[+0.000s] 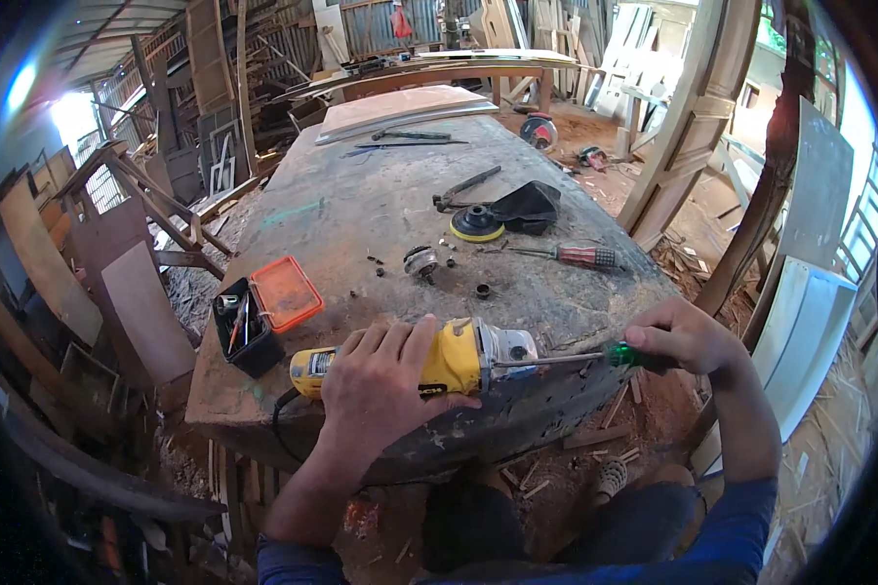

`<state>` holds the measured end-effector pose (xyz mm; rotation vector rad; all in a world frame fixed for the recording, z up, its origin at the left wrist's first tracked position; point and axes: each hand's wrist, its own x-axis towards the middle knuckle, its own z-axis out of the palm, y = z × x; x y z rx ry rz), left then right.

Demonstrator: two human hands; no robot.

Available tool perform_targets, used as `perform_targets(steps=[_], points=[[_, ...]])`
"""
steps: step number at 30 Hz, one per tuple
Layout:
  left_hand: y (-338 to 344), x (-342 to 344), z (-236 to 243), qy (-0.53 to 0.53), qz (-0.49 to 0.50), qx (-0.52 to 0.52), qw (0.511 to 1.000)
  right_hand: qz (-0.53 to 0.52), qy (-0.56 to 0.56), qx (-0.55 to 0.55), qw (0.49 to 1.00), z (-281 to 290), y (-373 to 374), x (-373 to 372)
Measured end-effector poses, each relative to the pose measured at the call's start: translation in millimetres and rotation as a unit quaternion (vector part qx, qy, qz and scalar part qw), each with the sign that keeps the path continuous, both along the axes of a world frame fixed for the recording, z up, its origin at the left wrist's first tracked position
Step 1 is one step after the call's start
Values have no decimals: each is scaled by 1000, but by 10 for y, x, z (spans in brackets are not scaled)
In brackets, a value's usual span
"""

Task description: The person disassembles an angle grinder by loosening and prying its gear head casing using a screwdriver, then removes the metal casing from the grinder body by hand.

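Woodworking shed, earth floor strewn with offcuts; long grey, worn desk (361,200) running from lower centre toward the top of the frame.

Nearest, lower centre: one yellow-bodied power tool with a silver metal head (454,356), lying along the desk's near edge. Left hand (379,375): fingers wrapped over the body, clamped on it. Right hand (688,336), right of centre: closed around the green handle of a long steel-shafted screwdriver (561,360), whose shaft reaches to the metal head; exact contact of the tip cannot be told.

Left of centre: one small black plastic box (254,359) holding tools, its orange lid (286,292) open.

Centre: one loose round metal part (421,261); one short black ring (483,291); several tiny dark pieces (376,261).

Beyond, right of centre: one screwdriver with red-and-black handle (585,256); one black disc pad with yellow rim (477,223); one black curved piece (529,207), material unclear.

Condition, as judged: partly dismantled; some parts appear to be off and set out, while the metal head remains joined to the yellow body. Fasteners left in it cannot be counted.

Far, upper centre: pale flat board (400,107) on the desk's end; timber stacked behind.
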<state>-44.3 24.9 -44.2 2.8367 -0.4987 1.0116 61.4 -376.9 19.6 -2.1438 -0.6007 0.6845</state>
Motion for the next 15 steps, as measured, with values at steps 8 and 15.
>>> perform_targets(steps=[8, 15], points=[[19, -23, 64, 27, 14, -6, 1000, 131, -610, -67, 779, -84, 177, -289], [1, -14, 67, 1, 5, 34, 999, 68, -230, 0, 971, 178, 233, -265]])
